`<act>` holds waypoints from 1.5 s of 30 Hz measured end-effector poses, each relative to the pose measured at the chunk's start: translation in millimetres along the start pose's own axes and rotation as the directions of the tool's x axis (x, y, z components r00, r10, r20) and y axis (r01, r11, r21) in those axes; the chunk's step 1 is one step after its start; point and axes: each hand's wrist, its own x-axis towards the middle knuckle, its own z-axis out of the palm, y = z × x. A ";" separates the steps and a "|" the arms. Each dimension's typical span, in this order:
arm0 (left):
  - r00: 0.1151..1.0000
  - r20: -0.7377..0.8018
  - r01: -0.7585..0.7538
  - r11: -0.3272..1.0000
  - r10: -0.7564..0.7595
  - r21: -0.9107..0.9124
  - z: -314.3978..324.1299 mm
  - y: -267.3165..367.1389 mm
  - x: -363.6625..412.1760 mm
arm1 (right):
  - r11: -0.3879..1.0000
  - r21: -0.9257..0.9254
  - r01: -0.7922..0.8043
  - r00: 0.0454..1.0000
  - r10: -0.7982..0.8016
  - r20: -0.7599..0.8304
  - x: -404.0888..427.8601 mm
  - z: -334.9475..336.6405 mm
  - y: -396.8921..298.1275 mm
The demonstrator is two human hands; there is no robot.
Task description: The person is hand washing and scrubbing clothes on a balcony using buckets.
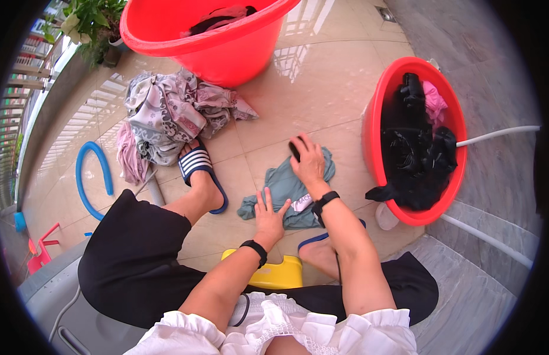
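Observation:
A wet grey-green garment (279, 179) with white print lies spread on the tiled floor in front of me. My left hand (270, 219) rests flat on its near edge, fingers apart and holding nothing. Over the garment's far right part, my right hand (309, 162) grips a small dark object (296, 148), perhaps a scrubbing brush. Its underside is hidden by the hand. I sit on a yellow plastic stool (279, 273), with my feet in blue slippers on either side of the cloth.
To the right, a red tub (372, 133) holds black clothes (405, 142) and a pink cloth (433, 102), with a white hose (496, 134) at its rim. A larger red tub (230, 53) stands ahead. Patterned fabric (168, 111) and a blue hose (81, 164) lie left.

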 end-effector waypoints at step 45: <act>0.979 0.137 -0.171 0.970 0.148 0.174 -23.9 19.2 29.1 | 0.765 0.103 0.636 0.709 -0.631 0.315 -33.6 -37.9 34.2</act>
